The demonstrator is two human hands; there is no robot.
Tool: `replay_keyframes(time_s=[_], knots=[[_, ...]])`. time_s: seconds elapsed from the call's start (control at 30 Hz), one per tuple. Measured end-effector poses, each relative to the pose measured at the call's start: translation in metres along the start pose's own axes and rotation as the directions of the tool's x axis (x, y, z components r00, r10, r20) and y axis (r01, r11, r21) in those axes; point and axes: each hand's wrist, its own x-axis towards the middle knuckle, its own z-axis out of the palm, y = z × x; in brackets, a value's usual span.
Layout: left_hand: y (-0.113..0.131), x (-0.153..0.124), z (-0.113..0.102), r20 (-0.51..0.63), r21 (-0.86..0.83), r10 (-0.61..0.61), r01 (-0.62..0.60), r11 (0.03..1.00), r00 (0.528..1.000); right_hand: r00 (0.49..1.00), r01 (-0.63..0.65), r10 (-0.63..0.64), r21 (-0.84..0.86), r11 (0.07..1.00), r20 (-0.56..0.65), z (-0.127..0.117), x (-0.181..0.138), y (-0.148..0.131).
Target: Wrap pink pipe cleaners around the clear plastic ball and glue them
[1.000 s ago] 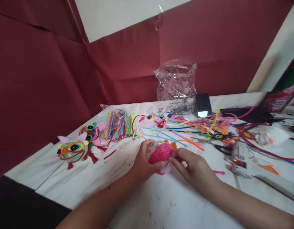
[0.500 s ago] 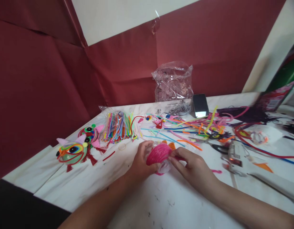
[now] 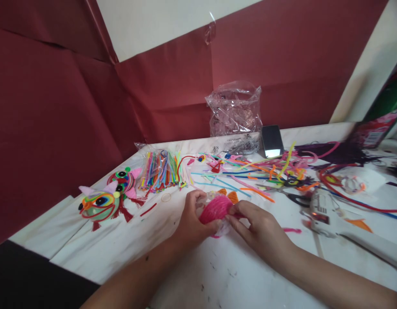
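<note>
Between my two hands is a rounded craft piece (image 3: 216, 209), clear plastic with rows of bright pink pipe cleaner laid over it. Two orange pieces (image 3: 232, 197) stick up at its far side. My left hand (image 3: 193, 219) wraps round its left side, thumb along the near edge of the pink rows. At the right edge of the pink part, my right hand (image 3: 251, 219) has thumb and index finger pinched together; the fingers hide what exactly lies between them. Beyond the right wrist lies a short pink pipe cleaner (image 3: 291, 230).
A white glue gun (image 3: 322, 214) lies at the right, by dark-handled scissors (image 3: 297, 198). Two finished animal-like crafts (image 3: 100, 204) stand at the left. Bagged pipe cleaners (image 3: 161, 171), loose coloured ones (image 3: 250, 174), a phone (image 3: 271, 141) and a clear bag (image 3: 235, 109) are farther back.
My left thumb has slid slightly right along the pink piece, and my right fingers have shifted a little on its edge. The whole view has moved slightly.
</note>
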Motion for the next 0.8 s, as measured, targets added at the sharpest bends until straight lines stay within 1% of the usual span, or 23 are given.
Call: replay_keyframes(time_s=[0.1,0.17,0.4,0.53,0.7,0.8], knots=[[0.0011,0.0001,0.0009,0.006,0.007,0.028,-0.028,1.000,1.000,0.998,-0.065,0.065,0.042,0.997,0.019,-0.0009,0.0000,0.0007],[0.0020,0.0002,0.0015,0.008,0.019,0.047,-0.047,0.999,0.999,0.996,-0.085,0.084,0.074,0.994,0.026,-0.0015,0.0000,0.0013],[0.0028,0.0005,0.0024,0.019,0.045,0.129,-0.130,0.991,0.991,0.999,-0.053,0.053,0.065,0.996,0.012,0.0008,-0.0015,0.0021],[0.0018,0.0003,0.0023,0.006,0.067,0.099,-0.099,0.993,0.995,0.998,-0.057,0.056,0.056,0.997,0.020,0.0013,-0.0015,0.0021],[0.0028,0.0010,0.0007,-0.001,0.025,0.033,-0.032,0.999,0.999,0.997,-0.081,0.080,0.112,0.990,0.013,-0.0002,-0.0011,0.0013],[0.0043,0.0020,-0.0005,0.009,0.008,0.020,-0.020,1.000,1.000,0.995,-0.101,0.100,0.134,0.986,0.017,-0.0011,-0.0013,0.0017]])
